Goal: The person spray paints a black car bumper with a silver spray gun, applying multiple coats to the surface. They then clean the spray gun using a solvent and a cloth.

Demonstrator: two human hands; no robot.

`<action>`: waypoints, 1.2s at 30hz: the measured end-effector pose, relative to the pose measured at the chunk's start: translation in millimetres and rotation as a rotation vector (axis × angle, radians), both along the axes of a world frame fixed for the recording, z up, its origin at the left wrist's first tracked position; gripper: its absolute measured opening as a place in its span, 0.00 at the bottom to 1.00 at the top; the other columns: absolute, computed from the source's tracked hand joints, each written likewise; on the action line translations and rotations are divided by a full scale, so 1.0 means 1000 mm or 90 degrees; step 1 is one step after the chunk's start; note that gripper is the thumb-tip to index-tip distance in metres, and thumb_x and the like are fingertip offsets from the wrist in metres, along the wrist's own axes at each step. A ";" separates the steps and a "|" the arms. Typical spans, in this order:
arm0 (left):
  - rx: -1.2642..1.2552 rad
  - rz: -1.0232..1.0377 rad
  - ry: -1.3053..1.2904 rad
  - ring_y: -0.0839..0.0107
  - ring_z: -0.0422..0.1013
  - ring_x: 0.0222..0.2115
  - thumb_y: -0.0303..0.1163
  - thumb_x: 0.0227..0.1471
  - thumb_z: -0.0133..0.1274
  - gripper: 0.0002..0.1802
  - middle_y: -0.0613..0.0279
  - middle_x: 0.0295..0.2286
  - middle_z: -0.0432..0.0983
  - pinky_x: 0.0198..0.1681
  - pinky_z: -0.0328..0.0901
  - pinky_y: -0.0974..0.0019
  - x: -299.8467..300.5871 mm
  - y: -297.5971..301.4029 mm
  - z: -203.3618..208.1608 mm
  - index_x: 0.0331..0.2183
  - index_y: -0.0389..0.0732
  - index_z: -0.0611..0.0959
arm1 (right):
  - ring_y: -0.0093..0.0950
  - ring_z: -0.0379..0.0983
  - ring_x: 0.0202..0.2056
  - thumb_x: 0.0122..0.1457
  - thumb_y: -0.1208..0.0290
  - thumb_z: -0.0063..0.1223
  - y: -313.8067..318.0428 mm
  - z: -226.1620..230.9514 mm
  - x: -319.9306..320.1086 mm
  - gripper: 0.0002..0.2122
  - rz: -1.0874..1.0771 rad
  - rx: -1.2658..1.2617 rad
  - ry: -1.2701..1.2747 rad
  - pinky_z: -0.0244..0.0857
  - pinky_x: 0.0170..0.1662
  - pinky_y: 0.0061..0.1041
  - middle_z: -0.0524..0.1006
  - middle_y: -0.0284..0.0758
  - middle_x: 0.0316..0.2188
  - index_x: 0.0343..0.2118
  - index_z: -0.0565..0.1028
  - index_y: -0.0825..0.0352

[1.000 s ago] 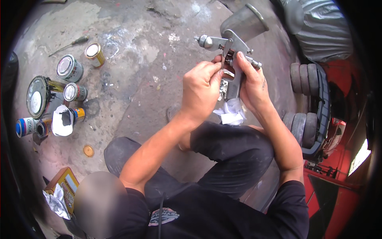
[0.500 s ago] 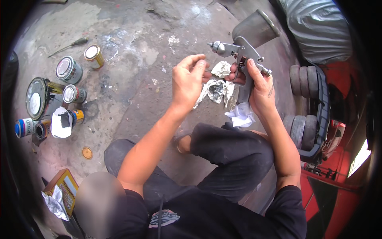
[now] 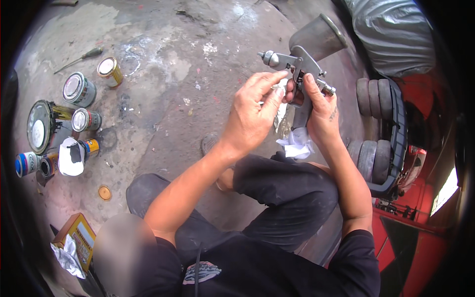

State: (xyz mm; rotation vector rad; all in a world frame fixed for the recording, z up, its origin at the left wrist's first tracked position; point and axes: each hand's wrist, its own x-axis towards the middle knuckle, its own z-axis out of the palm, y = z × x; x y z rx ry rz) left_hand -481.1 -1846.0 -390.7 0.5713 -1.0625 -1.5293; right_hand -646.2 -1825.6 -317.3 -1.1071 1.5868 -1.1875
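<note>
My right hand [image 3: 325, 111] is wrapped round the grip of a metal paint spray gun [image 3: 308, 64], its thumb on the back of the body. The gun points left, its grey cup [image 3: 316, 37] uppermost. Close to the gun's front and trigger is my left hand [image 3: 252, 111], index finger stretched out and thumb apart from it; I see nothing held in it. Whether its fingertip touches the gun is unclear. At the lower end of the grip is crumpled white paper [image 3: 298, 144]; I cannot tell if it is attached. More crumpled paper [image 3: 280, 116] lies partly hidden behind my left hand.
At the left stand several paint cans, including a large one [image 3: 42, 127] and a yellow one [image 3: 110, 72]. A screwdriver [image 3: 81, 58] and a round lid [image 3: 104, 193] lie on the concrete. Stacked tires [image 3: 368, 161], a red vehicle [image 3: 425, 198] and a silver cover [image 3: 391, 37] are at the right.
My left hand has moved right, up to the spray gun's front, and now covers much of the crumpled paper. The right hand keeps its hold on the gun.
</note>
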 end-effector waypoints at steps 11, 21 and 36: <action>-0.046 -0.084 0.059 0.70 0.73 0.52 0.25 0.67 0.54 0.25 0.56 0.52 0.76 0.58 0.68 0.66 -0.006 0.000 -0.011 0.62 0.29 0.75 | 0.22 0.79 0.37 0.72 0.56 0.56 0.000 0.002 0.003 0.18 0.027 0.005 -0.066 0.74 0.42 0.26 0.84 0.34 0.36 0.48 0.81 0.68; 0.098 -0.145 0.200 0.72 0.74 0.48 0.20 0.66 0.53 0.22 0.58 0.46 0.77 0.54 0.72 0.67 -0.005 0.005 -0.003 0.59 0.27 0.77 | 0.24 0.78 0.37 0.74 0.54 0.49 0.001 0.002 0.001 0.20 0.058 0.009 -0.154 0.73 0.45 0.27 0.82 0.36 0.38 0.52 0.78 0.69; -0.079 0.005 -0.003 0.69 0.75 0.51 0.19 0.64 0.52 0.26 0.56 0.50 0.78 0.58 0.68 0.65 -0.001 0.015 0.006 0.62 0.32 0.75 | 0.27 0.80 0.41 0.73 0.56 0.51 0.002 -0.002 -0.008 0.18 0.094 -0.018 -0.198 0.71 0.48 0.29 0.84 0.37 0.41 0.50 0.79 0.69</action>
